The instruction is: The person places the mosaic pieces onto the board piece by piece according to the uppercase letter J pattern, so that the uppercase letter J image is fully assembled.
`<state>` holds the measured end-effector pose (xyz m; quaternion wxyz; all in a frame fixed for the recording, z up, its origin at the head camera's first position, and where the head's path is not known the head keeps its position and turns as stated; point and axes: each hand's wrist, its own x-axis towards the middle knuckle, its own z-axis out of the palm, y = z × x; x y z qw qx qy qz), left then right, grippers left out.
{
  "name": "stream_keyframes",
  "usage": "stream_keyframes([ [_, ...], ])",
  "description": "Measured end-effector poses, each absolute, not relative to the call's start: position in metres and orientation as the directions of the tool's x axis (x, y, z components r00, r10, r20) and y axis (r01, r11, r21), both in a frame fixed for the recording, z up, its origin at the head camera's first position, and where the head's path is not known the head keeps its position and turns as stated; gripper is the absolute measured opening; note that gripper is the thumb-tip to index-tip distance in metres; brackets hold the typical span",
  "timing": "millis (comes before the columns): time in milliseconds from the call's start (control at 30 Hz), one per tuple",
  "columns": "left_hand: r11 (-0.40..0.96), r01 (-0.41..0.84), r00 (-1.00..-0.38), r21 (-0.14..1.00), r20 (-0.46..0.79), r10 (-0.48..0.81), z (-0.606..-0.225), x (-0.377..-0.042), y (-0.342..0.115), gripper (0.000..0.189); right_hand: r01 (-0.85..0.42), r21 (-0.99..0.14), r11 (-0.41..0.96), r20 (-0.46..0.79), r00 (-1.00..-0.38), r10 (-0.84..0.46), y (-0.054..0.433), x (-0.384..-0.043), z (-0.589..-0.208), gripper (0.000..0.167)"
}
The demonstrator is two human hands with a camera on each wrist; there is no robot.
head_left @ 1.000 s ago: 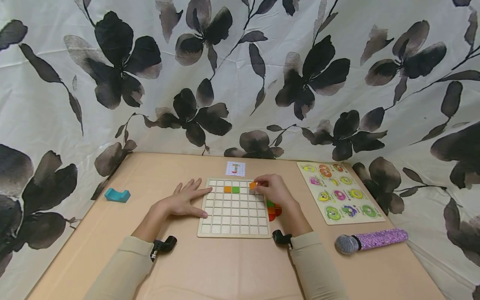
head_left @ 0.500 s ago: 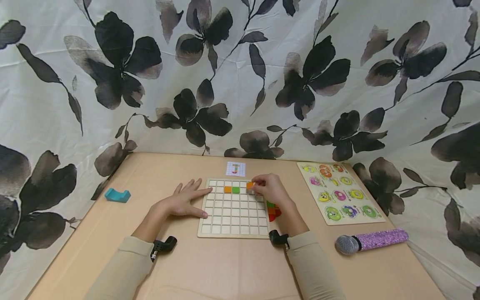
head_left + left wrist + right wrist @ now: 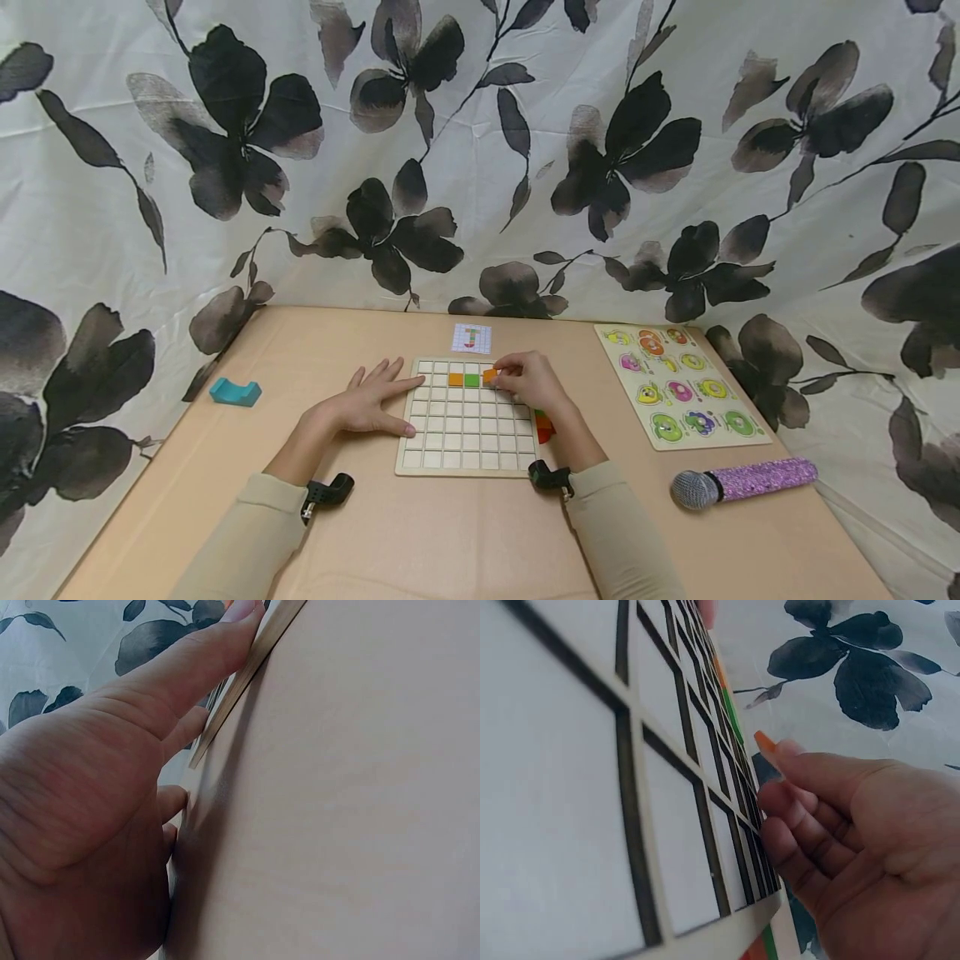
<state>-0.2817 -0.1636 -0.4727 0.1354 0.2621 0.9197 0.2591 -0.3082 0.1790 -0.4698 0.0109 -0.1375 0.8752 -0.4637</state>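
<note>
A square wooden grid board (image 3: 468,437) with white cells lies on the table. In its second row sit an orange tile (image 3: 455,380) and, touching its right side, a green tile (image 3: 472,381). Between thumb and fingers my right hand (image 3: 531,382) pinches another orange tile (image 3: 489,377), tilted above the cell just right of the green one. The right wrist view shows this held orange tile (image 3: 765,742) at the fingertips. My left hand (image 3: 367,400) lies spread at the board's left edge, thumb and index finger touching the rim; its thumb (image 3: 217,652) rests on the frame in the left wrist view.
Behind the board lies a small pattern card (image 3: 471,337). Red and green pieces (image 3: 544,427) lie by the board's right edge, partly hidden by my right arm. Further right are a fruit picture board (image 3: 682,387) and a purple glitter microphone (image 3: 742,483). A turquoise block (image 3: 235,391) sits far left.
My right hand has moved left over the board, carrying the orange tile from near the right edge to beside the green tile. The left hand stays in place.
</note>
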Motion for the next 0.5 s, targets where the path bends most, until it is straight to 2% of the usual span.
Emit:
stream_keyframes([
  [500,0.73,0.405,-0.829,0.55,-0.116,0.547,-0.4722,-0.2797,-0.1637,0.098,-0.246,-0.774,0.583,0.12,-0.962,-0.247,0.1769,-0.3112,-0.4793,0.017],
])
